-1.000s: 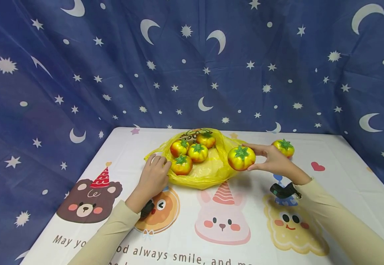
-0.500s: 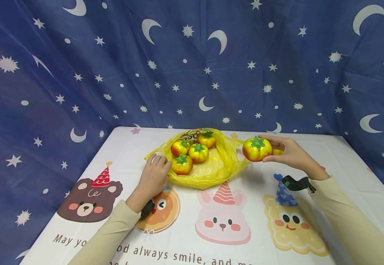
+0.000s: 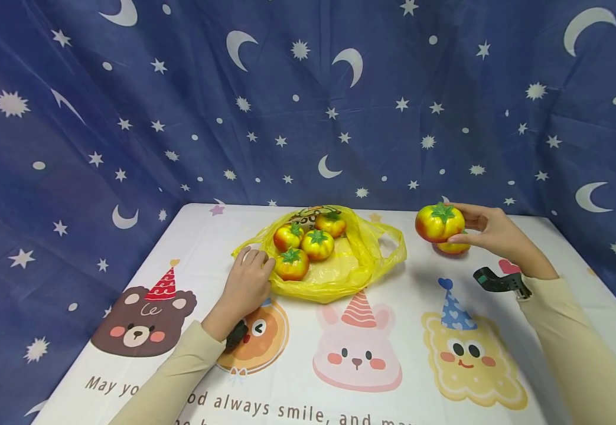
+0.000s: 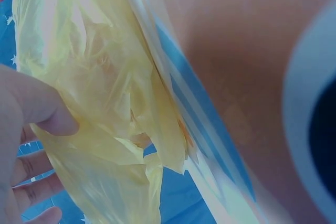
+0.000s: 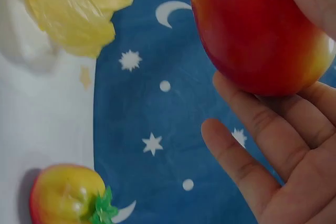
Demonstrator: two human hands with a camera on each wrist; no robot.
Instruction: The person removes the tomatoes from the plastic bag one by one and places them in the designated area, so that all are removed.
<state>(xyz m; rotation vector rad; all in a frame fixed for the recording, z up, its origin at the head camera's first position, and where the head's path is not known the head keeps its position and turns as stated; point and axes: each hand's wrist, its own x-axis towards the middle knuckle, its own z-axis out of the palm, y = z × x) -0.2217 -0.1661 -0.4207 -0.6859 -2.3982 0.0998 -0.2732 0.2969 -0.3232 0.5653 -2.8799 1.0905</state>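
Note:
My right hand (image 3: 494,231) grips a glossy yellow-red toy tomato (image 3: 439,221) with a green leafy top, thumb on the near side. It is raised at the right back of the table. Behind and below it, partly covered, a second tomato (image 3: 453,249) sits on the cloth; the right wrist view shows that tomato (image 5: 65,195) apart from the held one. My left hand (image 3: 246,277) pinches the left rim of a yellow plastic bag (image 3: 339,286), its thumb lying over the film (image 4: 105,77) in the left wrist view. Several tomatoes (image 3: 317,245) rest inside the bag's wide mouth.
A white tablecloth (image 3: 297,354) printed with cartoon figures and lettering covers the table. Its back edge meets a dark blue curtain (image 3: 265,153) with moons and stars. One bag handle (image 3: 397,251) spreads out to the right over the cloth.
My right hand has carried the tomato rightward and up, away from the bag, to over the tomato on the table. The bag's right handle has slipped into view. My left hand has stayed put.

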